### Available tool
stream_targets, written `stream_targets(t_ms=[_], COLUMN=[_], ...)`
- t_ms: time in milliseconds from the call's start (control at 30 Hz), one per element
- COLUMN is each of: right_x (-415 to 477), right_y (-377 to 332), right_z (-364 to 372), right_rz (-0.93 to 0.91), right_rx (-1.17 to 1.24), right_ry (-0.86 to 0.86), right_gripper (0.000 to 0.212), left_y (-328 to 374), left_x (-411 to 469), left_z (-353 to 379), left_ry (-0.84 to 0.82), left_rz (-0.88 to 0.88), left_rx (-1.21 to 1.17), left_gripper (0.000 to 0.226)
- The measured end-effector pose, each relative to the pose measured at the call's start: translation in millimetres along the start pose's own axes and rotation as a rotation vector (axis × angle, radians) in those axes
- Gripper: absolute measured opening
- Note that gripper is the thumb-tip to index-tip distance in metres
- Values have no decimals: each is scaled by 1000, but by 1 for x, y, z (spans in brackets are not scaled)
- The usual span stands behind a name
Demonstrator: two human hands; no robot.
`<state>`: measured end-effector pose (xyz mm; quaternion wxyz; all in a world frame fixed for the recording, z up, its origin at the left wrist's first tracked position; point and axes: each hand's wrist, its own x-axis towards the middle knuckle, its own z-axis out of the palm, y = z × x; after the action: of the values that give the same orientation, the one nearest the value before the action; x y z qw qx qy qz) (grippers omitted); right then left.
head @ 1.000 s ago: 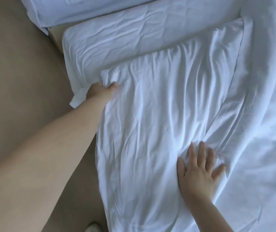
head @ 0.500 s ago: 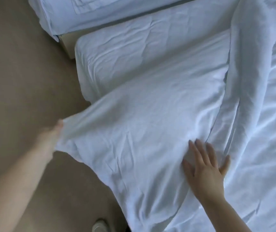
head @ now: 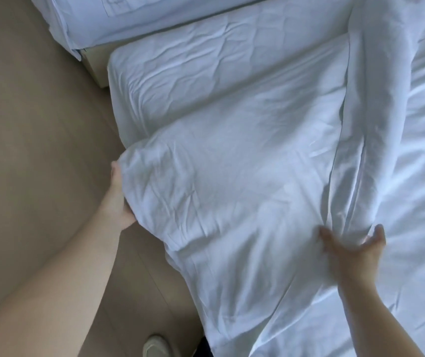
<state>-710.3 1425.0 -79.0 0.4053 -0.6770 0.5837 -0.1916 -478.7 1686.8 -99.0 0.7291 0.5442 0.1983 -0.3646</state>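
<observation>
White cover (head: 232,197) lay across bed (head: 206,73), left edge hanging past bed side. Left hand (head: 120,199) gripped that edge, fingers curled under cloth. Right hand (head: 353,251), blurred, seemingly pinched bunched fold between thumb and fingers. Best: pull left taut, low, right anchoring fold.

- This is looking like a bedroom, perhaps in a hotel, though the view is showing only a part.
- A mattress (head: 206,73) is wearing a wrinkled sheet, with a white cover (head: 232,202) lying on it.
- More white bedding (head: 154,16) is lying beyond, beside a beige floor (head: 26,124).
</observation>
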Motion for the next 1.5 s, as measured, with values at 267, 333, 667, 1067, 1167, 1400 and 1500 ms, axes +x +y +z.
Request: stream_targets(t_ms=[267,333,667,1067,1167,1400,1500], right_x=[-36,-54,-80,-39,-22,60,89], right_y=[-35,-42,55,86,92,87,61], right_z=[-15,-34,-64,-113,-156,-225,-197], right_rz=[-119,-203,207,-156,-338,-864,-1066], right_rx=[131,170,-157,-199,-295,-681,-951], right_ry=[25,96,-152,-547,-716,-689,-578], right_gripper=[28,32,30,50,59,63,69], left_y=[32,21,-100,-276,-310,-316,-320], left_x=[-36,-54,-82,-160,-165,-172,-170], left_z=[1,-14,-20,171,194,223,216], left_ry=[306,291,475,-9,258,569,606], left_rz=[177,202,-15,1001,940,950,1008], left_rx=[209,175,476,1320,1378,1260,1289], left_gripper=[41,57,32,47,51,25,19])
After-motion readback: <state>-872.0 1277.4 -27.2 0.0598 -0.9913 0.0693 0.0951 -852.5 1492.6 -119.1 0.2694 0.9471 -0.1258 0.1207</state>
